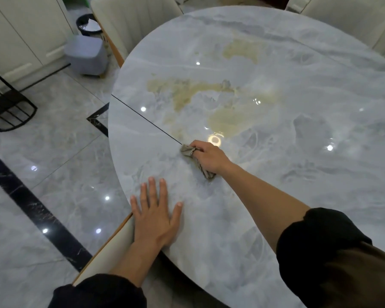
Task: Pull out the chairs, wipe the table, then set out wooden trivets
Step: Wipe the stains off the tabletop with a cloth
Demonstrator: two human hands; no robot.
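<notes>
A round grey marble table (298, 96) fills most of the view, with a thin dark seam running across its left part. My right hand (209, 155) grips a crumpled grey-brown cloth (188, 151) and holds it against the tabletop at the near end of the seam. My left hand (155, 213) lies flat with fingers spread on the table's near left edge. A cream chair (129, 21) stands at the far left of the table, another chair (342, 12) at the far right. A third chair's back (111, 247) shows under my left wrist. No trivets are in view.
A grey stool (86, 55) and a black bin with a white liner (88, 24) stand on the tiled floor at the left, near white cabinets (20, 36). A black wire rack (7, 110) sits at the far left edge.
</notes>
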